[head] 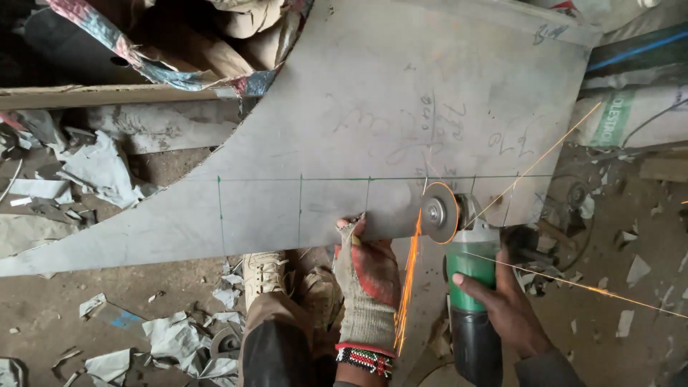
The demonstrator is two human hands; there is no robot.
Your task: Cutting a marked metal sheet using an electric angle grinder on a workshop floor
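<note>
1. Against the near edge of the grey metal sheet (401,107) we press our left hand (367,276), gloved in red and grey, fingers curled over the rim and pinching it.
2. Just right of that hand, our bare right hand (502,304) wraps tight around the green angle grinder (467,287).
3. Its disc (438,213) bites into the sheet's near edge, close under the green marker line (322,178).
4. Orange sparks (405,279) stream down from the disc beside the glove.
5. Below the sheet, our boots (265,271) stand among paper scraps (179,340).
</note>
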